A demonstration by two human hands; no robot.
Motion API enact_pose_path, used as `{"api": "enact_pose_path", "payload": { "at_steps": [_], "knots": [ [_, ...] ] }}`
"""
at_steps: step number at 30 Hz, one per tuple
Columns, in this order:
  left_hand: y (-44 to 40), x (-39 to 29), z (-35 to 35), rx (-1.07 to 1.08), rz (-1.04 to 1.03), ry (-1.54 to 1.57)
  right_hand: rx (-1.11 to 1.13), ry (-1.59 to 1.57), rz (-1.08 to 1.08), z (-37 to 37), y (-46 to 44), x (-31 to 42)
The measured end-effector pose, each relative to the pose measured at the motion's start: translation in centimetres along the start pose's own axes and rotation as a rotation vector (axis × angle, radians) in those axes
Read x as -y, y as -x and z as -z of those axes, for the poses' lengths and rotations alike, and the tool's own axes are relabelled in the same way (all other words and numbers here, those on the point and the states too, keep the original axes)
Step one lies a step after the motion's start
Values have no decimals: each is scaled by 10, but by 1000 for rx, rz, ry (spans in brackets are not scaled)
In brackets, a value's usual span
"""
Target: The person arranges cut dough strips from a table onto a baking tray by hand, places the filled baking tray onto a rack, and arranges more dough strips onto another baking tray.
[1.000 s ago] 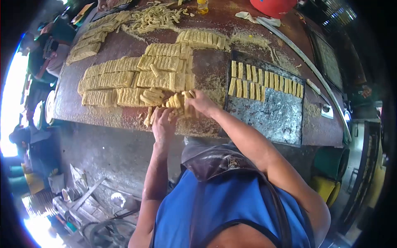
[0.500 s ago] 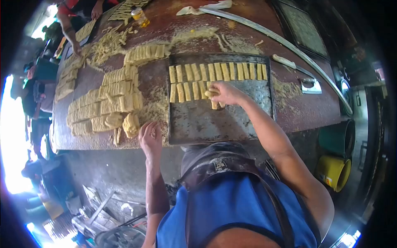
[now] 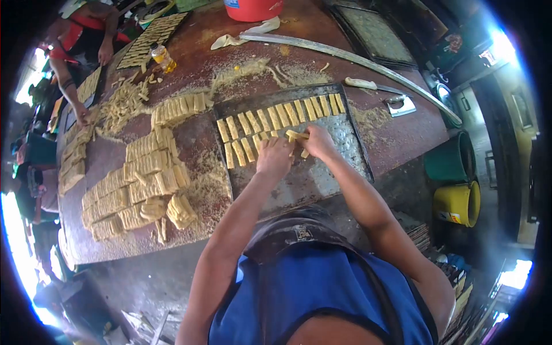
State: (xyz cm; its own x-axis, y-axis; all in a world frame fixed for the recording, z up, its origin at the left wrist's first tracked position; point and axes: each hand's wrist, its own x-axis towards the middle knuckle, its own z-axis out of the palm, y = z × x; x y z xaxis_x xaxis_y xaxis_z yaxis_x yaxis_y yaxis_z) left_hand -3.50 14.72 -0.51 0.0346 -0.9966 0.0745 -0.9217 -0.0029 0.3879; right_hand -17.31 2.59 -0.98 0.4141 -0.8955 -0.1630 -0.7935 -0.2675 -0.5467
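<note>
A dark metal baking tray (image 3: 287,198) holds a full back row of dough sticks (image 3: 276,118) and part of a second row in front. My right hand (image 3: 318,144) is over the tray, pinching a dough stick (image 3: 295,135) between thumb and fingers. Another stick shows partly below that hand. Just left of it, my left hand (image 3: 275,157) lies back-up over the second row, fingers stretched forward and touching the sticks there. Its fingertips hide some of that row.
Stacked cut dough sticks (image 3: 138,184) cover the table's left side, with loose scraps (image 3: 123,103) behind. A long metal bar (image 3: 345,54), a knife (image 3: 374,86), a scraper (image 3: 401,106), an oil bottle (image 3: 163,58) and a red bucket (image 3: 253,8) lie around. A co-worker's hand (image 3: 82,115) works far left.
My left hand has moved from beside the dough stacks onto the tray's second row. My right hand stays over the tray, now with one stick showing in its fingers. The view has turned.
</note>
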Motion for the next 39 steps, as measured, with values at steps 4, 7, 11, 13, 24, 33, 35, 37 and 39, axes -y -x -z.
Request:
{"api": "enact_pose_path", "payload": {
  "at_steps": [4,7,11,13,24,33,35,37,39],
  "knots": [
    [-13,9,-4,49,9,-118,118,104,-107,4,4,0],
    [-12,10,-6,70,-2,-88,200,174,-119,2,1,-3],
    [-6,0,2,131,25,-89,213,127,-17,5,-10,-8],
    [-6,-2,0,107,26,-81,97,-134,118,7,-12,-10],
    [-15,-14,-14,-213,193,8,-17,-182,259,14,-27,-51],
    [-42,-9,-16,-158,160,-116,66,-24,69,12,0,-22],
    [-40,-6,-19,-153,101,-109,33,-71,107,12,-9,-29],
    [-25,-7,-15,-189,102,-49,36,-128,166,18,-3,-24],
    [-21,0,-6,-208,125,67,22,-56,195,14,-1,-7]
  ]
}}
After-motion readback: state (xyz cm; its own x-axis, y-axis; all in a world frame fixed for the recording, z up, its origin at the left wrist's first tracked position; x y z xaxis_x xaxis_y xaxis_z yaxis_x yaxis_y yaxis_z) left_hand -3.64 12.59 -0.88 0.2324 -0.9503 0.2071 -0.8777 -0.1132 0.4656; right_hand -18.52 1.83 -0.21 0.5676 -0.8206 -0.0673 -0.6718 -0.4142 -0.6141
